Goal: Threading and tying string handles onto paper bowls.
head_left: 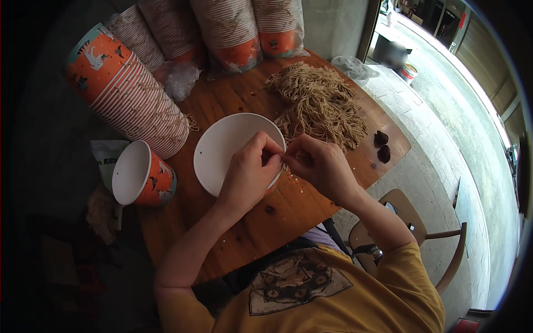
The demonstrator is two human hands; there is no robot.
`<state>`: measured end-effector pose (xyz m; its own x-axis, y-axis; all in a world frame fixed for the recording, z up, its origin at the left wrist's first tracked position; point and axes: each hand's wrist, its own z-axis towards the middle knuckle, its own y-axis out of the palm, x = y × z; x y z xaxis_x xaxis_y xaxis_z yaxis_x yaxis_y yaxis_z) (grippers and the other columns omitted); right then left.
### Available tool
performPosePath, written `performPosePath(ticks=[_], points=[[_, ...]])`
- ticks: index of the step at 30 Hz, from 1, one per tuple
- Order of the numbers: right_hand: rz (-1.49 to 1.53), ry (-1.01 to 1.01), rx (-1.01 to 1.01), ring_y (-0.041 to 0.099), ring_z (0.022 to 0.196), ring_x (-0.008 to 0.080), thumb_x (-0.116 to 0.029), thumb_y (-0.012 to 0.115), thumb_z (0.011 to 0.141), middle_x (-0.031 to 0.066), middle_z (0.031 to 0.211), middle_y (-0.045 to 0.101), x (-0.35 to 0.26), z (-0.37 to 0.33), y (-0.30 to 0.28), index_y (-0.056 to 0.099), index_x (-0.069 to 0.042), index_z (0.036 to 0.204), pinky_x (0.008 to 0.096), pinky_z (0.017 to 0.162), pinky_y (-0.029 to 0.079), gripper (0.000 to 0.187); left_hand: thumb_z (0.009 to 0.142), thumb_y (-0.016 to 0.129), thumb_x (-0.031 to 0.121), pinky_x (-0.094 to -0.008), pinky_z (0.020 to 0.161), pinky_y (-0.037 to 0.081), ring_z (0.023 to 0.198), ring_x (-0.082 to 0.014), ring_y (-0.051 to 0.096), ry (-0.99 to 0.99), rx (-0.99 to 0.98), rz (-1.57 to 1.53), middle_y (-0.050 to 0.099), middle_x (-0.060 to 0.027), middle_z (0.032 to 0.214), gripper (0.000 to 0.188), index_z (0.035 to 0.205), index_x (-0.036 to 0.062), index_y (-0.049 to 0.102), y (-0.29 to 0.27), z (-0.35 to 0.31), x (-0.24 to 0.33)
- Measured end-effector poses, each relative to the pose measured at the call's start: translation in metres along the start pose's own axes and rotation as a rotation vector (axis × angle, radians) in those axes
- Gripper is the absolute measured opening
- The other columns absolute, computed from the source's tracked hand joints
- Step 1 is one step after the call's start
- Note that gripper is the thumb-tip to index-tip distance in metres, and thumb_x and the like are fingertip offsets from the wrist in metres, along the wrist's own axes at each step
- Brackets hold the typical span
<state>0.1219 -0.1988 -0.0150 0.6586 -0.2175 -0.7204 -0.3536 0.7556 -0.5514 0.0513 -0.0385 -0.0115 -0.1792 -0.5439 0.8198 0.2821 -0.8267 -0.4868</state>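
Observation:
A round white paper bucket (214, 152) stands mouth up on the wooden table in front of me, with a small dark hole in its left wall and a bit of orange outside showing at the right. At its right rim my two hands meet. My left hand (252, 172) reaches across the bucket's mouth, thumb and fingertips pinched together. My right hand (322, 166) is just outside the rim, its fingertips pinched against the left's. Whatever lies between the fingertips is too small to make out. Beyond my right hand lies a loose heap of tan strings (322, 105).
A tall leaning stack of orange paper buckets (139, 100) with strings hanging from them stands left; a single bucket (161, 180) tilts below it. Bagged stacks (227, 33) line the back. Two dark lumps (383, 154) lie at the table's right edge, near a chair (400, 208).

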Motion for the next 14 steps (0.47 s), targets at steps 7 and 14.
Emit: performPosePath(ticks=[7, 14], points=[[0.086, 0.072, -0.019, 0.055, 0.056, 0.0155, -0.016, 0.068, 0.082, 0.007, 0.063, 0.057, 0.0031, -0.0014, -0.0003, 0.06, -0.004, 0.087, 0.0297, 0.054, 0.044, 0.015, 0.085, 0.058, 0.001, -0.0258, 0.071, 0.048, 0.078, -0.0082, 0.057, -0.197, -0.066, -0.299, 0.059, -0.0022, 0.082, 0.008, 0.09, 0.003, 0.053, -0.0032, 0.004, -0.0038], [0.162, 0.158, 0.004, 0.059, 0.056, 0.0184, -0.019, 0.067, 0.082, 0.0094, 0.062, 0.058, 0.0093, 0.0001, 0.0021, 0.06, -0.005, 0.088, 0.0329, 0.054, 0.046, 0.017, 0.086, 0.058, 0.002, -0.0237, 0.082, 0.044, 0.088, -0.0078, 0.054, -0.232, -0.137, -0.534, 0.057, 0.0005, 0.091, 0.014, 0.096, 0.0075, 0.051, -0.0079, 0.008, -0.0032]])
